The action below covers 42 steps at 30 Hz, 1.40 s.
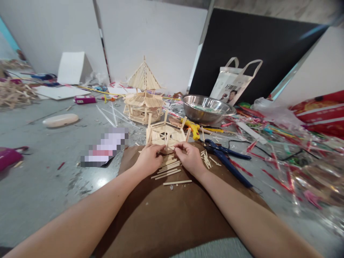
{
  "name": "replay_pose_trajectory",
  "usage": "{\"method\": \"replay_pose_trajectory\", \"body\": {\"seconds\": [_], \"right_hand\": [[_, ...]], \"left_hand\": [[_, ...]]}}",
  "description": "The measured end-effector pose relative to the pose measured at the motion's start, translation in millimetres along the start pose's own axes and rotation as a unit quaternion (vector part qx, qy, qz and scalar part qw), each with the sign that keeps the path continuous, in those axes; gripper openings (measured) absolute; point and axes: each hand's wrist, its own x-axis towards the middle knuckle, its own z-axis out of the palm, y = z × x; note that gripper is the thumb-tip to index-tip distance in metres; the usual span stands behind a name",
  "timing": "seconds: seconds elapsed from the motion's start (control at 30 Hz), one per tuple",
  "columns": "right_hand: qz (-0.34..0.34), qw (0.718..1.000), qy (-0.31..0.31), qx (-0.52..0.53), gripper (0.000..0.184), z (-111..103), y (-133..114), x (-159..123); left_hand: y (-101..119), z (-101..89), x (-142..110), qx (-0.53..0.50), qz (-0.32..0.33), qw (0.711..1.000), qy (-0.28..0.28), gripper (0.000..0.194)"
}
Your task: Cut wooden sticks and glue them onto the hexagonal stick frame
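Note:
My left hand (151, 158) and my right hand (190, 157) meet at the near side of a small open frame of wooden sticks (177, 134), which has short posts standing up from its rim. Fingers and thumbs are pinched on both sides, apparently on the two ends of a short wooden stick (170, 148); the fingers partly hide it. Below them, loose wooden sticks (168, 173) lie in a rough row on a brown board (161, 211). Blue-handled pliers (228, 159) rest just right of my right hand. A yellow glue gun (192, 128) lies behind it.
A tiered pavilion model of sticks (144, 104) stands behind the frame. A metal bowl (206, 116) and a paper bag (228, 84) are at the back right. Left lie a phone (107, 145) and a white oval case (60, 120). Plastic scraps (290, 172) clutter the right.

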Motion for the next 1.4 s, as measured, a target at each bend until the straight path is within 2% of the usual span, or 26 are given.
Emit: {"method": "replay_pose_trajectory", "body": {"seconds": [0.2, 0.43, 0.63, 0.8, 1.07, 1.4], "right_hand": [[-0.001, 0.999, 0.006, -0.033, 0.014, -1.8, 1.8, 0.3], [-0.026, 0.998, -0.031, -0.048, 0.015, -0.2, -1.3, 0.3], [-0.063, 0.989, -0.033, -0.128, 0.018, 1.4, 0.7, 3.1], [-0.07, 0.986, -0.018, -0.149, 0.017, 2.9, 0.6, 3.7], [-0.022, 0.995, -0.021, -0.093, 0.018, 2.6, -3.3, 1.2], [-0.018, 0.995, -0.024, -0.093, 0.021, 4.4, -0.5, 1.7]], "left_hand": [[-1.4, 1.2, -0.4, 0.014, 0.001, 1.0, 0.005, 0.043], [-1.6, 1.7, 0.2, 0.014, 0.003, 1.0, 0.006, 0.043], [-1.9, 2.4, 0.6, 0.013, 0.008, 1.0, 0.006, 0.043], [-0.8, 1.6, 0.0, 0.006, 0.009, 1.0, 0.006, 0.041], [1.2, -0.6, 0.5, 0.011, -0.002, 1.0, -0.007, 0.041], [1.7, -0.7, -1.0, 0.001, 0.001, 1.0, -0.007, 0.04]]}}
